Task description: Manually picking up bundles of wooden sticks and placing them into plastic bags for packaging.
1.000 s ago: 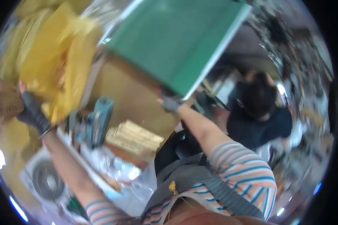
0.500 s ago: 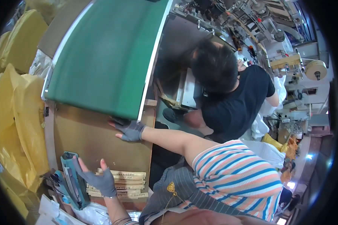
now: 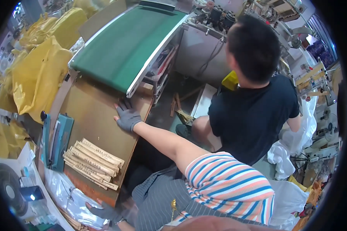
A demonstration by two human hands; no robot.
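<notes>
My right hand, in a grey glove, lies flat with fingers spread on the brown table, just below the end of a green conveyor belt. It holds nothing. My left hand, also gloved and blurred, is low at the table's front edge beside clear plastic bags, fingers apart. Between my hands lies a stack of several pale flat paper-wrapped sticks. A teal heat sealer stands left of the stack.
A person in a black shirt crouches to the right, facing machinery. Yellow bags pile up at the left. A small fan sits at the lower left. White bags lie at the right.
My left hand has come down from the yellow bags, past the sealer, to the table's front edge. My right hand has stayed on the table by the belt's end. The view tilted downward.
</notes>
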